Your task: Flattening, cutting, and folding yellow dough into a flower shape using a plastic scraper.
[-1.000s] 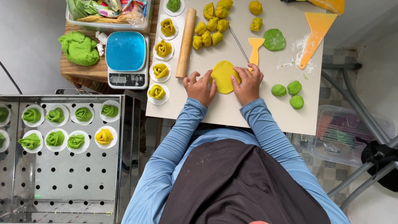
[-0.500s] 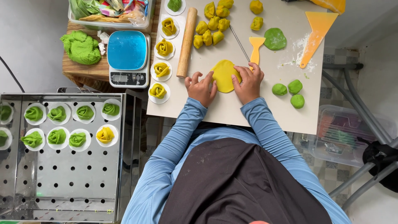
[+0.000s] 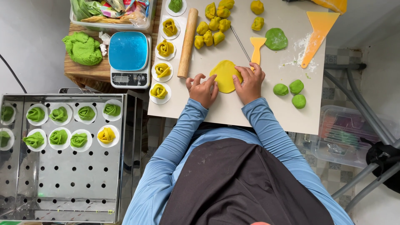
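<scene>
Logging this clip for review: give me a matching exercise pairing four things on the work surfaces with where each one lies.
Things:
1. flat yellow dough disc
2. rolling pin
3. three green dough balls
4. kitchen scale

Places:
A. on the wooden side table, beside the lump of green dough
B. between the left hand and right hand
C. near the board's right edge
D. between the shaped yellow pieces on paper rounds and the yellow dough lumps

Pairs: 1-B, 2-D, 3-C, 4-A

Single head-worn view, straight down from above, moderately near, over work board and steamer tray.
</scene>
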